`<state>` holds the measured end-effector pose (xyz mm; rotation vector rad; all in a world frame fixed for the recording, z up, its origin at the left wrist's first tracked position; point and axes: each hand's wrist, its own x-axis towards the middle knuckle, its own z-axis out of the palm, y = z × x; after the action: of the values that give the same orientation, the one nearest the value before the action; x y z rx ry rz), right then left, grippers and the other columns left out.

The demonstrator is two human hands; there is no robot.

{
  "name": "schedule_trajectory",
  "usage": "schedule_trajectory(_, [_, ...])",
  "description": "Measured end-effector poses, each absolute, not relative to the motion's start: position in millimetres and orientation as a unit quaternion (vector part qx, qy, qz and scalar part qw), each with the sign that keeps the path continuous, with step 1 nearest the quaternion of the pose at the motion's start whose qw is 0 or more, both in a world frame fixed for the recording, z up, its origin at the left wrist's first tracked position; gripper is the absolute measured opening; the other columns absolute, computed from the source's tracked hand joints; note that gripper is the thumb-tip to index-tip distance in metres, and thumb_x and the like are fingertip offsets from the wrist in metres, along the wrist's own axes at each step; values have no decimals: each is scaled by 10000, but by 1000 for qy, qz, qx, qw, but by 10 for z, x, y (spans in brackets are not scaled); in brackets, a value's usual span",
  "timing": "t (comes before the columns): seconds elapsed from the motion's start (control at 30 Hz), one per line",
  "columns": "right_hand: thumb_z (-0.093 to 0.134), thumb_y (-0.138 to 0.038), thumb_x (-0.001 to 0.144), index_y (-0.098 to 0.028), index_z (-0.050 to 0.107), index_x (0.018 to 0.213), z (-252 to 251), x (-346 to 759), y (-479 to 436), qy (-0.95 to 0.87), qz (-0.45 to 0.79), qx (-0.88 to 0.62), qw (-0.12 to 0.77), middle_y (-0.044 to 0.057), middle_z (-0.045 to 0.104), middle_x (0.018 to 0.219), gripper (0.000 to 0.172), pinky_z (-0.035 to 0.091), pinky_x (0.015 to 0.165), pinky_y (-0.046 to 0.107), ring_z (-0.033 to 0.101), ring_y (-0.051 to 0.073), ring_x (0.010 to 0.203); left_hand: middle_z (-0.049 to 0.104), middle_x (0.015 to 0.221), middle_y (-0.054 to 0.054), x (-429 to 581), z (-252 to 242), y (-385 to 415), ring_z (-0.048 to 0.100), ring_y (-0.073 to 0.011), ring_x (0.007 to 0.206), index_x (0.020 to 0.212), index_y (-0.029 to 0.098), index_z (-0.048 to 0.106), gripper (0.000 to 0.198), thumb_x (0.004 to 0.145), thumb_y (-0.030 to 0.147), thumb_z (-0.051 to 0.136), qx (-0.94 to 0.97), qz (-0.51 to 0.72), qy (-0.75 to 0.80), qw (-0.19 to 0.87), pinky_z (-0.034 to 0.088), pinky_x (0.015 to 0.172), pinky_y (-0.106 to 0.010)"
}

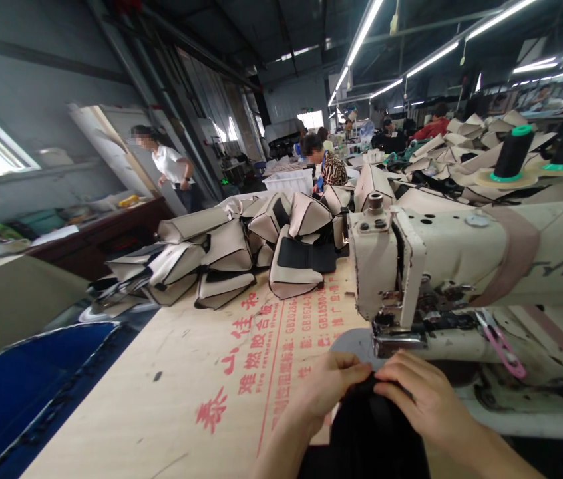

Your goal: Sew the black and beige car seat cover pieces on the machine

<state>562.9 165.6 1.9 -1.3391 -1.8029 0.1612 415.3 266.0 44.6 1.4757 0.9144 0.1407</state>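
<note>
My left hand [329, 388] and my right hand [424, 398] both pinch the top edge of a piece of black fabric [376, 432] close in front of me. The fabric's edge sits just before the presser foot [395, 340] of a cream industrial sewing machine [461, 266]. Fingers of both hands are curled closed over the cloth. The fabric hangs down toward me between my forearms.
A plywood tabletop [201, 372] with red printed characters stretches left. A heap of beige and black sewn covers [241, 253] lies at its far end. Black thread cones [514, 153] stand behind the machine. Blue material [22, 386] lies at left. Other people work further back.
</note>
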Motion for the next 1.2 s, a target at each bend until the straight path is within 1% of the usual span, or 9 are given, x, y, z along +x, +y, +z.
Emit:
schedule_trajectory(0.1, [449, -236, 922, -180, 569, 859, 4, 5609, 1646, -707, 44, -553, 439, 25, 588, 767, 147, 453, 714, 294, 552, 147, 716, 401, 542, 67, 4083, 473, 2543, 362, -65, 479, 709, 148, 536, 269, 821, 385, 480, 694, 145, 397, 583, 271, 449, -191])
schedule_trajectory(0.2, [451, -236, 920, -178, 562, 840, -7, 5561, 1626, -682, 37, -572, 454, 28, 575, 758, 148, 450, 704, 299, 545, 152, 718, 564, 780, -1, 3962, 506, 2356, 530, -112, 713, 912, 185, 604, 225, 880, 305, 417, 788, 216, 372, 440, 434, 663, -229])
schedule_trajectory(0.27, [453, -239, 920, -179, 559, 838, -8, 5531, 1614, -670, 44, -581, 459, 27, 575, 764, 147, 446, 700, 302, 545, 154, 729, 591, 948, -38, 3885, 493, 2264, 545, -146, 879, 1058, 215, 594, 264, 896, 250, 389, 852, 215, 333, 341, 442, 810, -266])
schedule_trajectory(0.4, [452, -274, 921, -184, 573, 829, 5, 5509, 1614, -663, 41, -589, 461, 23, 583, 751, 176, 454, 683, 292, 553, 151, 716, 585, 990, -66, 3812, 413, 2265, 540, -177, 911, 1233, 219, 490, 367, 903, 197, 331, 915, 187, 269, 234, 485, 817, -294])
schedule_trajectory(0.57, [510, -312, 893, -192, 603, 809, 41, 5560, 1650, -655, 90, -588, 467, 7, 583, 719, 173, 456, 650, 256, 561, 139, 686, 591, 911, -59, 3854, 447, 2382, 539, -176, 887, 1118, 215, 571, 332, 899, 164, 327, 926, 163, 253, 229, 478, 822, -305])
schedule_trajectory(0.73, [574, -341, 851, -209, 631, 884, 113, 5644, 1661, -648, 217, -568, 458, -1, 591, 781, 147, 454, 686, 222, 569, 135, 744, 590, 922, -32, 3911, 521, 2400, 550, -147, 904, 1047, 229, 595, 286, 905, 174, 353, 886, 182, 286, 317, 450, 810, -245])
schedule_trajectory(0.87, [493, -286, 905, -215, 591, 972, 119, 5645, 1664, -669, 220, -562, 435, 6, 579, 885, 138, 429, 769, 242, 545, 140, 849, 588, 932, -12, 3945, 524, 2419, 545, -134, 916, 1013, 237, 600, 253, 900, 180, 380, 872, 183, 298, 342, 425, 829, -227])
schedule_trajectory(1.0, [424, -265, 933, -200, 564, 891, 45, 5605, 1668, -667, 182, -588, 420, 5, 559, 823, 159, 423, 738, 264, 539, 150, 808, 596, 927, -15, 3977, 566, 2448, 548, -141, 897, 952, 219, 611, 240, 894, 189, 380, 871, 167, 304, 348, 430, 820, -239])
schedule_trajectory(1.2, [411, -285, 935, -187, 557, 859, -69, 5583, 1644, -647, 146, -590, 460, 15, 546, 792, 191, 393, 795, 294, 529, 158, 775, 555, 1159, -38, 3890, 586, 2412, 504, -170, 1074, 1168, 230, 534, 411, 795, 101, 420, 878, 140, 296, 349, 399, 940, -297])
